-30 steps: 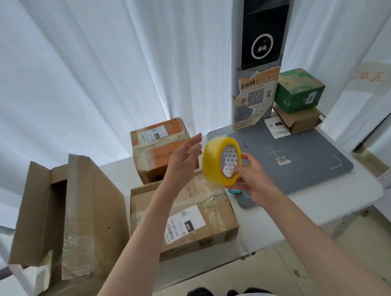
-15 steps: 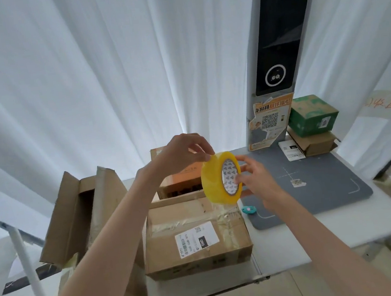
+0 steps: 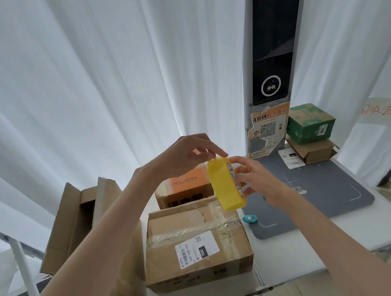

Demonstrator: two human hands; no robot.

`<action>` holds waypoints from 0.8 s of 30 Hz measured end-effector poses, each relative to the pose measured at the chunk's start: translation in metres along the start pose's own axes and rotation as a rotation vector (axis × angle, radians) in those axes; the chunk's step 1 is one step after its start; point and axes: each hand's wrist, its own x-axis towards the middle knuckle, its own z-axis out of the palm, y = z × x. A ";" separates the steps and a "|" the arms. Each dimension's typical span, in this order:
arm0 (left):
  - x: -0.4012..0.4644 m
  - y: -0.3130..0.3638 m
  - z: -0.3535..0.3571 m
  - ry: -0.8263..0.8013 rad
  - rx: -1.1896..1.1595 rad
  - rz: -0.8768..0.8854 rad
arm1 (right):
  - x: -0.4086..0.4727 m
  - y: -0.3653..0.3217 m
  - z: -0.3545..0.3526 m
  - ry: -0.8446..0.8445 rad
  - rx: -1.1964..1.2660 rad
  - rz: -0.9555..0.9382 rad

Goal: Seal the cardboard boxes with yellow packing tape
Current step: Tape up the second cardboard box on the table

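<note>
A yellow tape roll [image 3: 225,185] is held up in the air above the table, its outer band turned toward me. My right hand [image 3: 256,179] grips it from the right, fingers reaching into the core. My left hand [image 3: 188,155] pinches at the roll's top edge with its fingertips. Below the roll lies a closed brown cardboard box [image 3: 197,242] with a white shipping label and old clear tape across its flaps. Behind it stands a smaller orange-topped box [image 3: 185,189].
A tall open cardboard box [image 3: 80,222] leans at the left of the white table [image 3: 302,253]. A grey mat [image 3: 324,188] lies to the right, a small teal cutter [image 3: 249,218] at its near corner. Green and brown boxes [image 3: 311,127] are stacked beside a scanner column [image 3: 270,63].
The roll has turned from showing its core face to showing its yellow band. My left hand came over from beside the roll to pinch its top edge. The view tilted upward.
</note>
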 end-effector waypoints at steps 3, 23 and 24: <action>-0.002 0.000 -0.003 0.014 -0.051 0.005 | 0.000 -0.004 0.001 -0.047 -0.030 0.006; -0.008 -0.014 -0.017 -0.094 -0.247 -0.073 | -0.001 -0.009 0.005 -0.147 -0.089 0.031; -0.007 -0.013 -0.018 -0.107 -0.242 -0.082 | 0.000 -0.009 0.005 -0.156 -0.097 0.032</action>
